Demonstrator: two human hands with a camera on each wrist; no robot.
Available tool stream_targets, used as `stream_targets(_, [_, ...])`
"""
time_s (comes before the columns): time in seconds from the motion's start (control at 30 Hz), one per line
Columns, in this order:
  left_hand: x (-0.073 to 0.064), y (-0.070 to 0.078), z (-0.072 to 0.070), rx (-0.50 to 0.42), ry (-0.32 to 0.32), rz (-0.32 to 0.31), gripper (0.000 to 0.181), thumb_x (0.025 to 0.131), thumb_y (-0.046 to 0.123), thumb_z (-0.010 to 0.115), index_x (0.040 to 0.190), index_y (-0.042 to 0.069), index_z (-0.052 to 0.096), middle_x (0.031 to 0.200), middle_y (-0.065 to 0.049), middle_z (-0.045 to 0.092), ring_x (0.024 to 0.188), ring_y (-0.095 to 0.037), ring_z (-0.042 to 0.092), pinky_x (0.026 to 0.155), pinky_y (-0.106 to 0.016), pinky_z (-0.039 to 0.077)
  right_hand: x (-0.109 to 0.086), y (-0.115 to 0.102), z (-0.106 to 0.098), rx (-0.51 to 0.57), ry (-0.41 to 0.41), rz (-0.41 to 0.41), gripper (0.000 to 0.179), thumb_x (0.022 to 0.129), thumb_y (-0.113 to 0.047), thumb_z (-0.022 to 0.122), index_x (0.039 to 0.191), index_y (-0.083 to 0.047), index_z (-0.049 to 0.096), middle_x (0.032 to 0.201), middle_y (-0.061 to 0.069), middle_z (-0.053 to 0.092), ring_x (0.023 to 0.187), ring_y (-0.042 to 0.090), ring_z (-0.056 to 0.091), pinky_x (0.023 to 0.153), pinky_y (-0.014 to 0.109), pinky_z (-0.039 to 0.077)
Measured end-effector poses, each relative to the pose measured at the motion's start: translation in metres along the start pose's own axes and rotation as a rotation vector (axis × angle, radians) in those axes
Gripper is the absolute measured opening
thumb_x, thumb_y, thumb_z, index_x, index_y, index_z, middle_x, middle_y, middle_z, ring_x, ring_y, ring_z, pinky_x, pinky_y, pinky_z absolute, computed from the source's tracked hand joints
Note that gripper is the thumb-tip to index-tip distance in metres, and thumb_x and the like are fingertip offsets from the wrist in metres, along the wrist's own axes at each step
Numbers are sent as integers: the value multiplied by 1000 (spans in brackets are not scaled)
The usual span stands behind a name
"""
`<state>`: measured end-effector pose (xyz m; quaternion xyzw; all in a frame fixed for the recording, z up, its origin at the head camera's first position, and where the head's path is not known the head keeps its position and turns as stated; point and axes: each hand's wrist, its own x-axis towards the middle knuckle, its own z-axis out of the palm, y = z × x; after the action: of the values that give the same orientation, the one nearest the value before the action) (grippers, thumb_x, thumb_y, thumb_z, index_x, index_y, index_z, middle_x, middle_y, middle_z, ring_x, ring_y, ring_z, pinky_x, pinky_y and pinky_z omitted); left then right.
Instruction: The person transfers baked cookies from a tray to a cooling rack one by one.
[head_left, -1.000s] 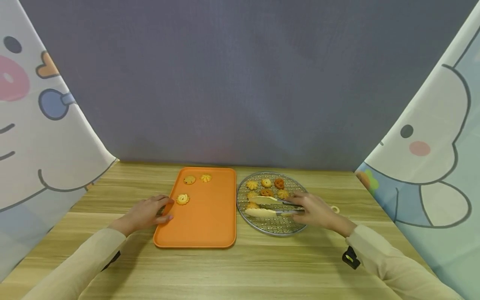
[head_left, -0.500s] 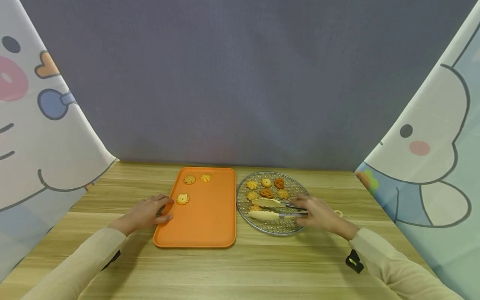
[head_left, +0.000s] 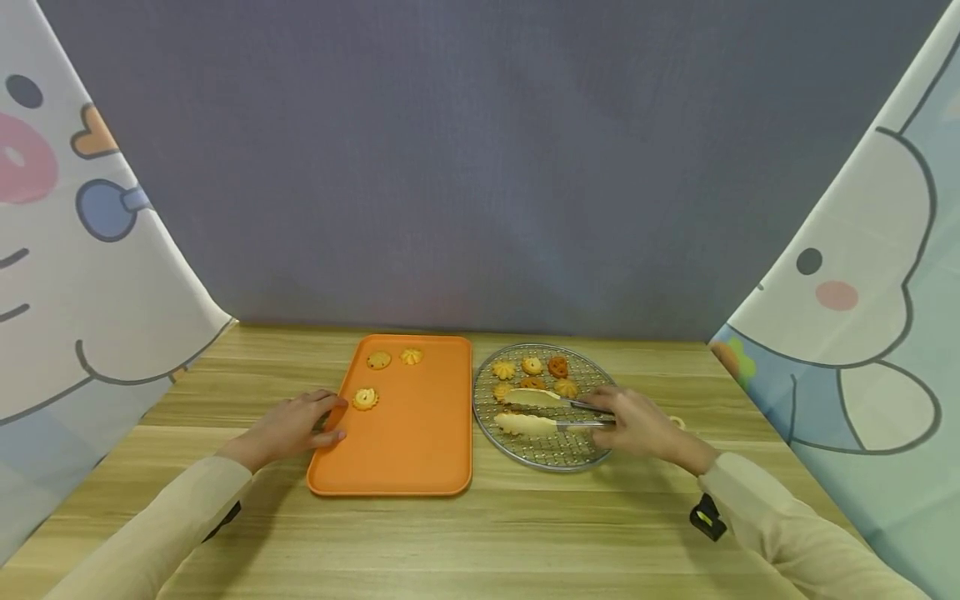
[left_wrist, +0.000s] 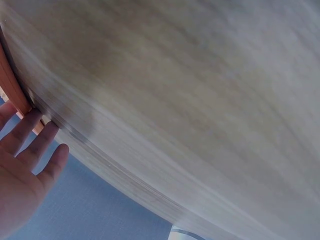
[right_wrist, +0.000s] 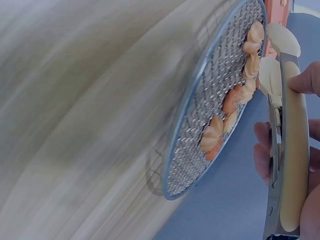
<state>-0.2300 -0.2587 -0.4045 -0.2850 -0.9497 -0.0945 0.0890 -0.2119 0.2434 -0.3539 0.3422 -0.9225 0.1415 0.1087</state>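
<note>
My right hand [head_left: 633, 423] grips a pair of tongs [head_left: 527, 425] with cream tips and metal arms. The two tips are spread apart over the left side of a round wire rack [head_left: 558, 457], overlapping a couple of cookies in the head view. In the right wrist view the tongs [right_wrist: 295, 145] lie along the palm, fingers and thumb around the handle. Several cookies, among them a yellow flower-shaped one [head_left: 504, 369] and a brown pretzel-shaped one [head_left: 558, 367], sit on the rack. My left hand [head_left: 296, 425] rests at the left rim of an orange tray [head_left: 405, 458], its fingers loosely extended.
On the tray lie a round speckled cookie [head_left: 378, 360], a yellow star-shaped cookie [head_left: 411, 357] and a ruffled round cookie [head_left: 365, 398]. Tray and rack stand side by side on a wooden table [head_left: 525, 533]. A grey curtain [head_left: 480, 167] hangs behind the table.
The tongs shifted slightly right and toward the front, then back up and left a little over the rack. My left hand and the tray stay where they were.
</note>
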Motion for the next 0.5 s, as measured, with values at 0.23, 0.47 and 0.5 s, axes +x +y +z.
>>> stream_targets(0.23, [-1,0,0,1,-5,6,45,82,33,66,115,3,60,113,-17,59,97,-36,60,76,-50,50,15,-7,2,3,8,27,46,71,-15,68,114,0,63,111,20,61,53,-1,40,44,16,34])
stream_targets(0.47, [-1,0,-2,-4,-26,3,46,83,34,65,116,3,58,115,-17,59,98,-36,60,78,-51,49,38,-18,11,27,-14,19,45,75,-17,67,117,-1,62,113,21,61,52,3,47,55,23,42])
stream_targets(0.5, [0,0,-2,-5,-26,2,46,83,34,65,117,3,58,115,-17,59,98,-36,59,78,-51,49,41,-19,12,21,-17,15,46,75,-17,67,118,-2,61,113,21,61,50,2,45,56,23,41])
